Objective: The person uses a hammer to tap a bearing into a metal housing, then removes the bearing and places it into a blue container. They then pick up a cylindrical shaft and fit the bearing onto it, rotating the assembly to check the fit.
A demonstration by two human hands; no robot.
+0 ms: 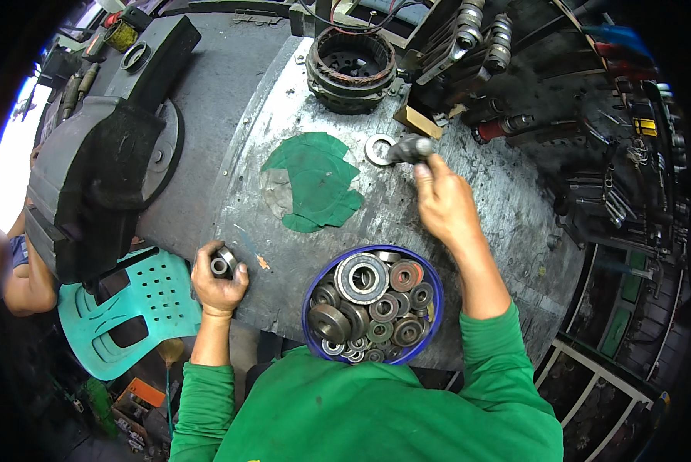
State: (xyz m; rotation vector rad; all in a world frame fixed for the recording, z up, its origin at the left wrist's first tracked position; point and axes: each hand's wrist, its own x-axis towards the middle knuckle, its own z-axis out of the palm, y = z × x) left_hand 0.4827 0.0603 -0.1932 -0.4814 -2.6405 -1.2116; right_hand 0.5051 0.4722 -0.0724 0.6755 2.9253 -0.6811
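Observation:
My left hand [216, 292], at the bench's near left edge, is closed around a small metal bearing [220, 265] with its bore showing. Farther off to the right, my right hand [449, 206] grips a dark, shaft-like metal part [409, 149] with a rounded, shiny end. Its outline is smeared, so its exact kind is unclear. Beside its left end is a flat metal ring [377, 150] on the bench; I cannot tell whether they touch. Between my arms, close to my body, a blue-rimmed basin [436, 339] holds several bearings of different sizes, the largest bearing [362, 279] on top.
A green, torn-edged sheet [318, 181] lies mid-bench. Behind it stands a round wire-wound stator [351, 69]. A large black vise [103, 154] occupies the left, above a turquoise plastic chair [161, 289]. Tools [607, 196] crowd the right. Another person's arm [33, 281] shows far left.

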